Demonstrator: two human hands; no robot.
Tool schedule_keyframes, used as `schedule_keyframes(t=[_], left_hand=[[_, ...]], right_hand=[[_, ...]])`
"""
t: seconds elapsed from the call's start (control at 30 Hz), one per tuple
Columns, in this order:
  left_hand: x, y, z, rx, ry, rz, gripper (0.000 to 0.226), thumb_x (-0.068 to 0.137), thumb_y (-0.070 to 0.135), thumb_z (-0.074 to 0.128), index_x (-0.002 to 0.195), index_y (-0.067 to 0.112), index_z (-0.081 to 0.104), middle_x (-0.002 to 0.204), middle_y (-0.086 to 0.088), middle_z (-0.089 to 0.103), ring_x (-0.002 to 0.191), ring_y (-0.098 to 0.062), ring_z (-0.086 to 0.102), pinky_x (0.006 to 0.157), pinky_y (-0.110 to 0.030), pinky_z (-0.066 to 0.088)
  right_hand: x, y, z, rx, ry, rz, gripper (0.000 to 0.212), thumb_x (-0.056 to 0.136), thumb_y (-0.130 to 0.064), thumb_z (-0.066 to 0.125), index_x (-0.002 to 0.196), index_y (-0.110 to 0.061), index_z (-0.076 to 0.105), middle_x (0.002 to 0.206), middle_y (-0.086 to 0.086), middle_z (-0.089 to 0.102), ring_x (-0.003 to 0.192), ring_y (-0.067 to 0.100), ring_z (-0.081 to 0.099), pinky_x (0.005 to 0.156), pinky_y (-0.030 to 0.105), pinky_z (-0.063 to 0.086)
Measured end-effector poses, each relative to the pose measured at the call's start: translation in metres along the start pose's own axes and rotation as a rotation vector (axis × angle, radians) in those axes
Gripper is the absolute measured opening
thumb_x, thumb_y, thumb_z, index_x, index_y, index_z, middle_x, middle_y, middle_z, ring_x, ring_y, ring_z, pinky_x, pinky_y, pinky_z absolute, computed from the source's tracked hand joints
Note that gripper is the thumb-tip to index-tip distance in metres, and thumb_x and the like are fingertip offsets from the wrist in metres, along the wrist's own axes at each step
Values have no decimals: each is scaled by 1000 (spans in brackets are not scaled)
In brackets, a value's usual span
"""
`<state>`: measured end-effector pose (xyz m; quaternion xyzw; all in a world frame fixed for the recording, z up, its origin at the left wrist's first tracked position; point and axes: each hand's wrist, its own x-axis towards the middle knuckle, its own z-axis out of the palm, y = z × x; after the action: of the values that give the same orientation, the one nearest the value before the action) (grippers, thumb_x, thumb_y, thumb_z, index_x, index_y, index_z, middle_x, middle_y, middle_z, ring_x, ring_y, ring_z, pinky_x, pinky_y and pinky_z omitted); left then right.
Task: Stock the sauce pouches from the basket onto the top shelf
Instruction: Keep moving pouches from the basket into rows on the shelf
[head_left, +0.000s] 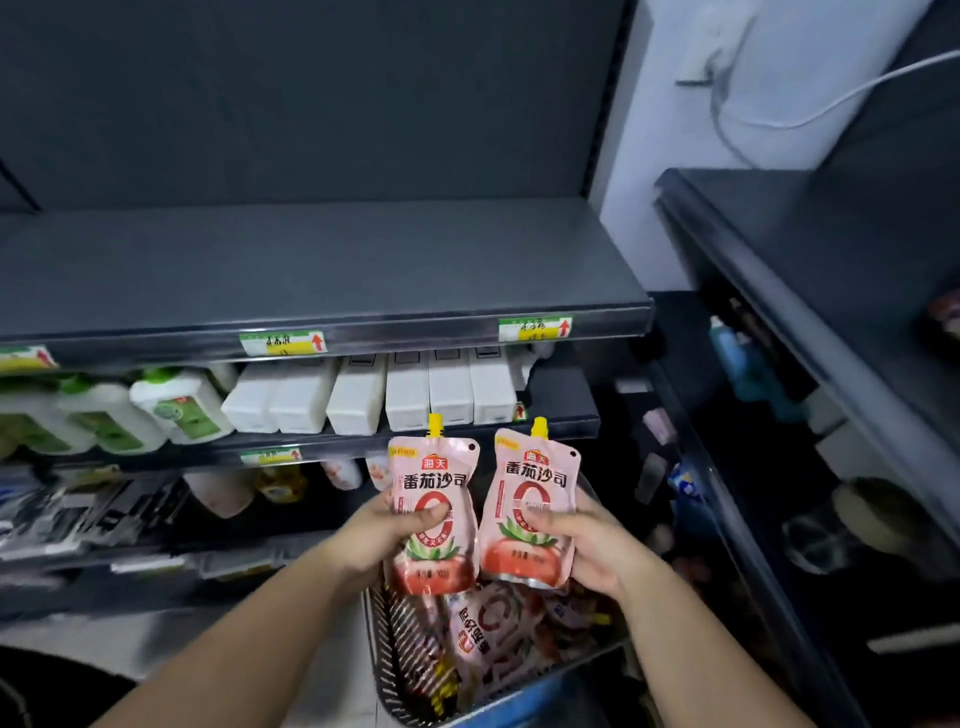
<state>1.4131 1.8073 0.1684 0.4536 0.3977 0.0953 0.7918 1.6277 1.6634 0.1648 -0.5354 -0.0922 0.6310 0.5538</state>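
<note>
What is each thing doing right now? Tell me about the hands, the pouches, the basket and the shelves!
Left hand: gripping one pouch.
Right hand: gripping the other pouch.
Left sauce pouch: upright, yellow cap on, held above the basket.
Right sauce pouch: upright, yellow cap on, held.
Basket: on the floor, more pouches lying inside.
Top shelf: bare, nothing stocked.
Second shelf: filled with white bottles.

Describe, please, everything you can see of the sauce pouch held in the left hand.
The left pouch is a glossy pink, soft-looking stand-up pack with a yellow screw cap on a spout at its top, red Chinese lettering, a large red ring and a tomato picture low down. It is upright, label toward the camera, held above the basket. The left hand grips its middle, thumb across the front. It sits beside the right hand's pouch.
</note>
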Motion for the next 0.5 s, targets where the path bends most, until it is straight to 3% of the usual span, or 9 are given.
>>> schedule_keyframes(t=[0.13,0.23,0.33,0.43,0.5], left_hand=[[-18,26,13,58,-63,50,43,78,7,71,120,3,61,115,-24,70,107,-41,67,90,-47,56],[-27,40,24,99,-134,90,41,78,6,75,117,8,62,111,-20,73,99,-36,72,77,-40,61],[-34,54,39,145,-182,123,62,60,14,89,116,7,63,107,-20,74,95,-35,73,72,-38,60],[-46,67,67,205,-243,184,86,42,28,100,116,6,63,108,-21,74,97,-37,72,79,-43,58],[-55,76,89,231,-292,236,90,40,32,100,117,5,62,109,-20,73,98,-38,72,84,-46,57]], right_hand=[[-38,-18,8,-131,70,-111,51,75,15,71,121,-4,61,113,21,72,103,37,70,80,46,60],[-66,-26,6,-140,88,-193,51,71,14,74,118,-4,63,111,21,72,100,38,71,77,45,60],[-91,-35,5,-131,122,-256,51,69,12,75,116,-4,64,111,22,72,101,39,71,77,46,59],[-131,-43,2,-113,149,-351,51,67,11,76,115,-2,65,112,23,72,101,39,70,76,45,60],[-159,-50,-1,-119,163,-417,53,66,8,76,117,1,63,113,24,71,102,40,70,78,46,59]])
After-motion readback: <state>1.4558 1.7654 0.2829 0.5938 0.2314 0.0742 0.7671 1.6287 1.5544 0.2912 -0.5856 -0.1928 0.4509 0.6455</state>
